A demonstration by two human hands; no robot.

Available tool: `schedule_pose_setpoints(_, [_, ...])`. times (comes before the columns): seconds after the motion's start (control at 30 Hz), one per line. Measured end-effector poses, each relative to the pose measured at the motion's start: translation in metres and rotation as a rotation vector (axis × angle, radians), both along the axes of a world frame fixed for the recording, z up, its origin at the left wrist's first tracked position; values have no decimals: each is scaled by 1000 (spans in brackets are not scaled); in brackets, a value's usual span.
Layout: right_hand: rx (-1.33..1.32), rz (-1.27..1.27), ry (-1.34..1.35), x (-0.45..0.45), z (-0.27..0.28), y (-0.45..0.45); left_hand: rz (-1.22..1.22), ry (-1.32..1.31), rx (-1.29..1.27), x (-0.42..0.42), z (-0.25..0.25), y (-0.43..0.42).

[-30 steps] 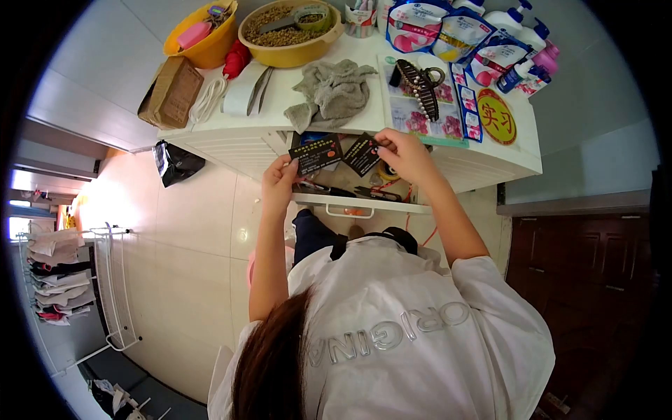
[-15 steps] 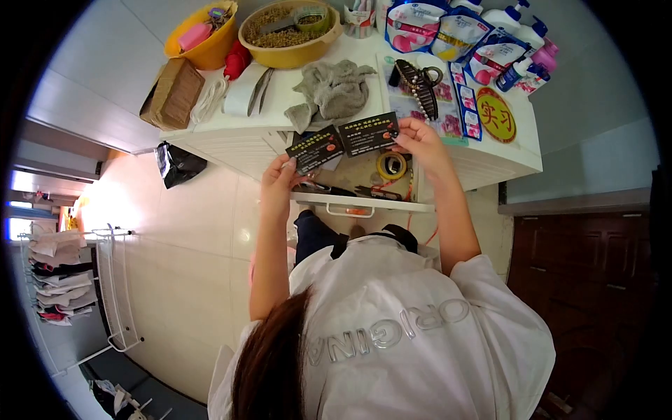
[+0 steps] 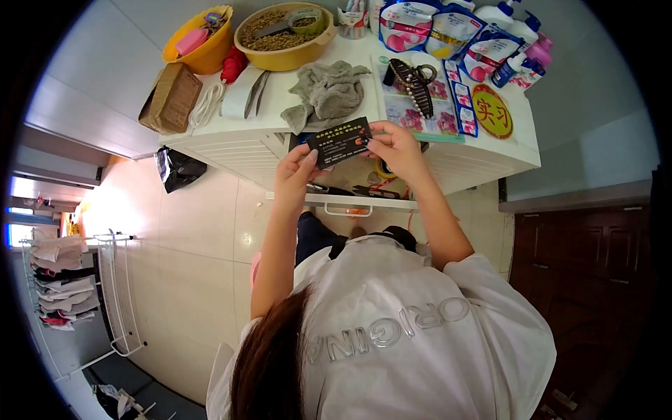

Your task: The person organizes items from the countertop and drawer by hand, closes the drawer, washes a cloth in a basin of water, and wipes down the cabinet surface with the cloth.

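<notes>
Both hands are closed here: the left hand (image 3: 295,170) pinches the black business card (image 3: 341,143) at its lower near corner, the right hand (image 3: 395,149) grips the 3 o'clock edge, thumb on the face. The card hangs over the open drawer (image 3: 392,203), printed side up to the camera, long axis slanting from just past 8 o'clock to just short of 3, top line of text facing roughly 11! Is there another card tucked behind it? Can't tell. And here's the danger: should either thumb ease off, it could slip and drop among the clutter below, with the yellow tape roll (image 3: 383,168) at 4 o'clock and the black thread snips (image 3: 374,191) at 5. Outward we go, onto the white desk (image 3: 278,91): grey cloth (image 3: 332,94) at 12, beaded hair claw (image 3: 413,87) at 2, refill pouch (image 3: 406,24) at 1, yellow basin (image 3: 283,64) at 11, and the cardboard box (image 3: 171,98) out between 9 and 10.
</notes>
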State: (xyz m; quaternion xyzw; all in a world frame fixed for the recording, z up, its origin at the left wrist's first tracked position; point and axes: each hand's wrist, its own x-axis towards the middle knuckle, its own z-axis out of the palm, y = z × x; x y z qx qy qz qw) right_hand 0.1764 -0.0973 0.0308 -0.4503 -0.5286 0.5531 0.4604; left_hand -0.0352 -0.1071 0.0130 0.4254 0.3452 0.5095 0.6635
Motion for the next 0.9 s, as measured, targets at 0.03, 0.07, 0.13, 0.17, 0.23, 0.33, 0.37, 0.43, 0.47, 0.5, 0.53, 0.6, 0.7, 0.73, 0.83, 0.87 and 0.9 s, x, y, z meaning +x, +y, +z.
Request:
schedule_pose_setpoints(0.03, [2, -4, 2, 0, 0, 0, 4, -10, 3, 1, 0, 0])
schedule_pose_setpoints(0.07, [2, -2, 6, 0, 0, 0, 8, -19, 4, 2, 1, 0])
schedule_pose_setpoints(0.13, [2, 0, 15, 0, -1, 0, 14, -21, 11, 4, 1, -1])
schedule_pose_setpoints(0.17, [-2, -3, 30, 0, -1, 0, 17, -14, 17, 5, 2, -1])
schedule_pose_setpoints(0.23, [-8, -9, 60, 1, 0, -1, 21, -4, 15, 7, 2, -1])
schedule_pose_setpoints(0.33, [-5, -24, 130, 0, -2, -1, 28, -13, -7, 10, 1, 1])
schedule_pose_setpoints(0.37, [-30, -11, 155, 1, -3, -1, 31, -27, -16, 11, -1, 2])
schedule_pose_setpoints(0.43, [-81, 16, 206, 3, -4, -1, -7, -172, -66, 12, -6, 5])
schedule_pose_setpoints(0.47, [78, 43, 186, 1, -4, -2, -49, -303, -107, 12, -11, 8])
schedule_pose_setpoints(0.5, [237, 70, 167, -5, -2, -6, -91, -433, -149, 12, -16, 10])
schedule_pose_setpoints(0.53, [397, 97, 145, -9, 1, -8, -173, -550, -172, 13, -21, 11])
schedule_pose_setpoints(0.6, [423, 166, -20, -12, 11, -11, -343, -784, -225, 20, -29, 10])
schedule_pose_setpoints(0.7, [355, 192, -113, -21, 15, -10, -252, -673, -327, 36, -31, 2])
schedule_pose_setpoints(0.73, [282, 227, -72, -20, 6, -7, -296, -670, -376, 38, -28, 0])
schedule_pose_setpoints(0.83, [276, 158, -146, -20, 7, -3, -327, -437, -438, 40, -11, -4])
schedule_pose_setpoints(0.87, [251, 135, -167, -17, 8, -2, -168, -281, -421, 40, -17, -5])
schedule_pose_setpoints(0.9, [225, 110, -188, -13, 8, -1, -138, -282, -426, 36, -16, -3])
